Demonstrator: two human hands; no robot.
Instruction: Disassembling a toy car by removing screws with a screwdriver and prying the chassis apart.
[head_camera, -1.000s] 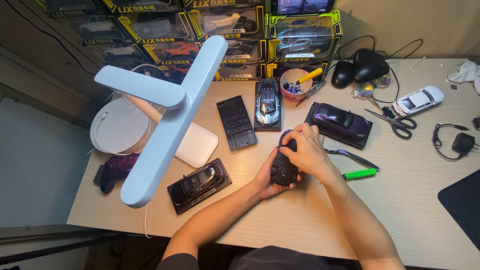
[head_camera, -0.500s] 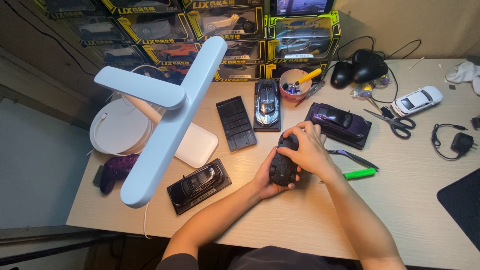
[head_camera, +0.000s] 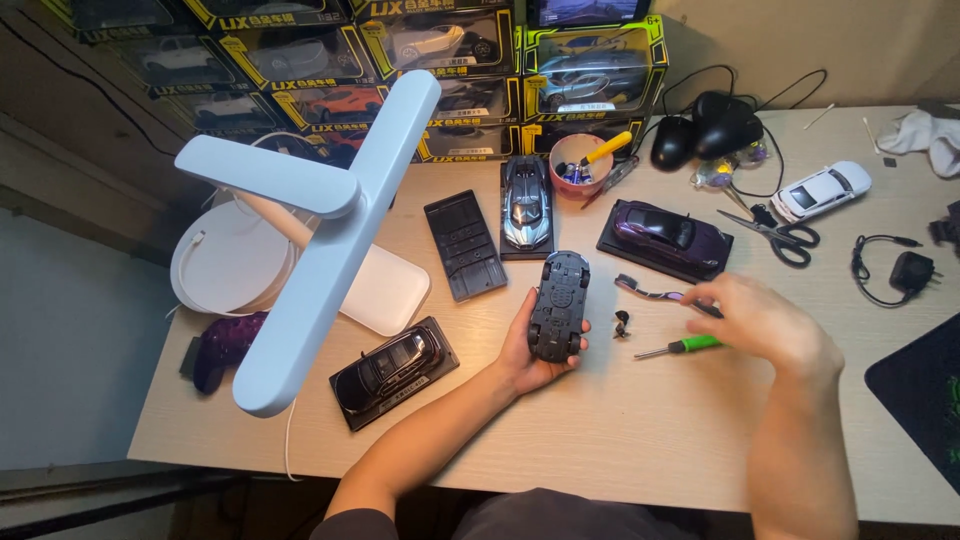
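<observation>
The left hand (head_camera: 530, 355) holds a dark model car (head_camera: 559, 305) upside down, chassis facing up, just above the wooden desk (head_camera: 640, 430). The fingers curl around the car's rear half, thumb on one side, remaining fingers on the other.

The right hand (head_camera: 760, 320) rests on the desk to the right, fingers loosely bent over the handle end of a green-handled screwdriver (head_camera: 680, 347). Whether the fingers pinch the handle cannot be told.

A small dark part (head_camera: 622, 322) lies between car and screwdriver. A toothbrush (head_camera: 650, 292) lies just beyond. Further back stand a purple car on a black base (head_camera: 665, 237) and a silver-black car (head_camera: 527, 200). A white desk lamp (head_camera: 320, 230) overhangs the left side, partly covering a black car on its base (head_camera: 392, 370).
</observation>
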